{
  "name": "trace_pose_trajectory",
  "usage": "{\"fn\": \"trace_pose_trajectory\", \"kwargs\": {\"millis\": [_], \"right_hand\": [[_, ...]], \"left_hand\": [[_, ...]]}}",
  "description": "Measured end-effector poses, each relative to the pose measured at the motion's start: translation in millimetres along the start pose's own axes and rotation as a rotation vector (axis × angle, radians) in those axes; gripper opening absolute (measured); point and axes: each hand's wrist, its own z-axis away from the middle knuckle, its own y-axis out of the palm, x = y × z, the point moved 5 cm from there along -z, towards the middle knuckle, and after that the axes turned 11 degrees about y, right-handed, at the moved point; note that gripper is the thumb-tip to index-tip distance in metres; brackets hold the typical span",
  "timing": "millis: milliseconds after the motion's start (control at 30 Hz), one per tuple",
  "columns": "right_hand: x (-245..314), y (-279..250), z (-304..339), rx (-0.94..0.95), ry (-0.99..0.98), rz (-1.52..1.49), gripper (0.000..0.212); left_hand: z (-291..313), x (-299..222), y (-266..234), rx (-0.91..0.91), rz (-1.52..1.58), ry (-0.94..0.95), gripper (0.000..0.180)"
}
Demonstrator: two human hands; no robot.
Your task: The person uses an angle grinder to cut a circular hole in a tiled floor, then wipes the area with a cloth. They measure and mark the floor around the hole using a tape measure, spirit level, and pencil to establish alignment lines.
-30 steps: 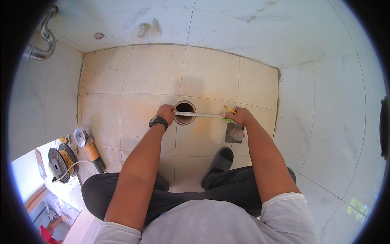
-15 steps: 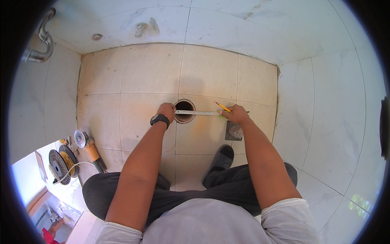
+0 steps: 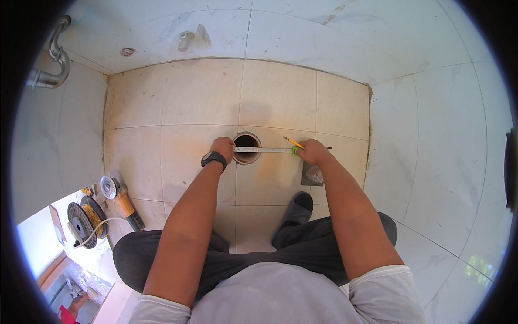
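A white tape measure blade (image 3: 272,150) stretches straight across the round pipe opening (image 3: 247,157) in the tiled floor. My left hand (image 3: 223,148), with a dark watch on the wrist, pinches the blade's end at the opening's left rim. To the right, my right hand (image 3: 314,152) is closed round the green tape measure case (image 3: 295,150), mostly hidden by the fingers. A yellow pencil (image 3: 294,142) also sticks out from that hand, its dark end showing on the far side.
At left lie an angle grinder (image 3: 123,201) and a cable reel (image 3: 81,224) with a pale cord. A small dark square plate (image 3: 312,174) is under my right wrist. A chrome drain pipe (image 3: 59,62) juts from the left wall. A person's red sleeve (image 3: 67,315) shows at lower left.
Both hands keep the tape across the opening. The right hand has shifted slightly, showing more of the green case. The whole view has moved a little.
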Motion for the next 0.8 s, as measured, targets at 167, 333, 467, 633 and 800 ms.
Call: {"fn": "trace_pose_trajectory", "kwargs": {"millis": [167, 333, 467, 633, 800], "right_hand": [[2, 2, -1, 0.009, 0.014, 0.029, 0.044], [0, 10, -5, -0.023, 0.048, 0.031, 0.04], [1, 11, -5, -0.022, 0.073, -0.007, 0.044], [4, 0, -2, 0.069, 0.069, 0.02, 0.047], [13, -10, -1, 0.122, 0.084, 0.136, 0.073]], "left_hand": [[-3, 3, 1, 0.021, -0.029, 0.013, 0.015], [-3, 2, 1, 0.055, -0.034, 0.008, 0.015], [-2, 3, 1, 0.029, -0.022, -0.004, 0.017], [-2, 0, 1, -0.01, -0.044, 0.053, 0.016], [1, -3, -2, 0.012, -0.007, 0.007, 0.019]]}}
